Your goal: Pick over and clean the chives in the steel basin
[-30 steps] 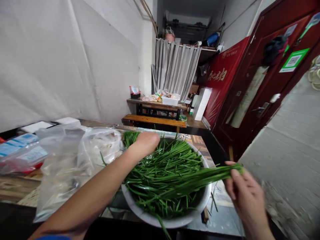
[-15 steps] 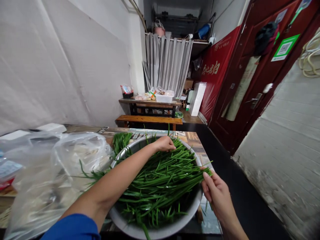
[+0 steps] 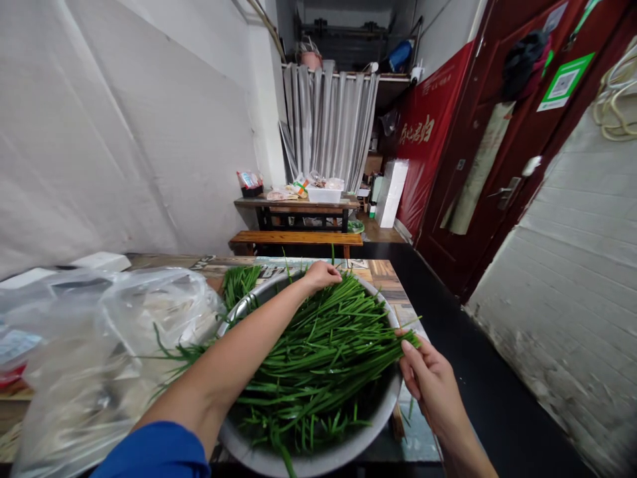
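I see a wooden table (image 3: 383, 275) with a patterned top. At its centre sits a wide metal basin (image 3: 383, 415) heaped with green garlic chives (image 3: 328, 345). At nine o'clock from the basin, a crumpled clear plastic bag (image 3: 99, 345) lies touching its rim. Beyond the bag, at ten o'clock, lies a flat white box (image 3: 97, 261).

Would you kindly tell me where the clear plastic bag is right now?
The clear plastic bag lies on the table at the lower left of the head view, just left of the metal basin of green chives.
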Demonstrator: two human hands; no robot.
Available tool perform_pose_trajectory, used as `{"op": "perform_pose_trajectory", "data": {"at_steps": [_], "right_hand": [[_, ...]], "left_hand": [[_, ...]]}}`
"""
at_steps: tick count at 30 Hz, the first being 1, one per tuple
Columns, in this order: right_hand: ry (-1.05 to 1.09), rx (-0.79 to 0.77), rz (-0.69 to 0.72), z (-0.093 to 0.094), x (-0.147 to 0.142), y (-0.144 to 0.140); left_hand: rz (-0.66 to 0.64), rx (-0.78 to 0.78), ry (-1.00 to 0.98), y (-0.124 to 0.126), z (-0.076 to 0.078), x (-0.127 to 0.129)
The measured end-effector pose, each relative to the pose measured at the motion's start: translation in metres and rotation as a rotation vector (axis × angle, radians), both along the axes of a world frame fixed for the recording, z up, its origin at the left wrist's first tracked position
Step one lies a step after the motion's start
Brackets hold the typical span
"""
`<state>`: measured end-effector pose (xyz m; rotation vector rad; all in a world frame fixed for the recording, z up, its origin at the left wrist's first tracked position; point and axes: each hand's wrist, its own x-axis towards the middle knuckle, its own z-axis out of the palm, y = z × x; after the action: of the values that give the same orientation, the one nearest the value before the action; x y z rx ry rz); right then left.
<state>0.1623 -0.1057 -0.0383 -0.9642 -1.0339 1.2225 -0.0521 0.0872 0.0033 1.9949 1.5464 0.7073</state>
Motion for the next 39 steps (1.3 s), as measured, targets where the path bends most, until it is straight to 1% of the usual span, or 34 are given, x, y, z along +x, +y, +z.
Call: {"op": "perform_pose_trajectory", "data": {"at_steps": [5, 11, 15, 19, 20, 21, 23, 24, 25, 27, 31, 33, 36, 39], "right_hand": [[0.021, 0.019, 0.011, -0.001, 0.000, 0.000], [0.034, 0.003, 0.016, -0.002, 0.001, 0.002], [0.033, -0.001, 0.018, -0.001, 0.002, 0.001], [0.011, 0.014, 0.013, -0.002, 0.002, 0.001], [0.006, 0.017, 0.014, -0.002, 0.001, 0.001], [0.005, 0.018, 0.016, -0.002, 0.001, 0.001], [0.013, 0.014, 0.019, -0.001, 0.001, 0.002], [0.020, 0.011, 0.021, -0.001, 0.001, 0.002], [0.028, 0.009, 0.022, -0.001, 0.001, 0.002], [0.037, 0.008, 0.023, -0.001, 0.001, 0.002], [0.035, -0.002, 0.031, -0.002, 0.002, 0.002], [0.034, -0.011, 0.034, -0.003, 0.002, 0.002], [0.029, -0.009, 0.036, -0.001, 0.002, 0.001], [0.018, 0.003, 0.032, 0.005, 0.002, -0.002]], "left_hand": [[-0.040, -0.071, -0.171, -0.010, 0.008, -0.003], [-0.109, -0.105, -0.274, -0.014, 0.009, 0.004], [-0.125, -0.084, -0.292, -0.017, 0.015, 0.007], [-0.285, -0.211, -0.193, -0.028, 0.021, 0.009], [-0.287, -0.194, -0.148, -0.030, 0.022, 0.010], [-0.259, -0.129, -0.084, -0.031, 0.022, 0.011], [-0.151, 0.074, 0.063, -0.029, 0.022, 0.013], [-0.115, 0.149, 0.135, -0.028, 0.020, 0.014], [-0.104, 0.187, 0.195, -0.026, 0.019, 0.014], [-0.117, 0.186, 0.257, -0.023, 0.014, 0.015], [-0.125, 0.165, 0.299, -0.020, 0.005, 0.015], [-0.120, 0.169, 0.305, -0.020, 0.004, 0.015], [-0.109, 0.203, 0.294, -0.023, 0.008, 0.017], [-0.114, 0.269, 0.251, -0.033, 0.016, 0.020]]}}
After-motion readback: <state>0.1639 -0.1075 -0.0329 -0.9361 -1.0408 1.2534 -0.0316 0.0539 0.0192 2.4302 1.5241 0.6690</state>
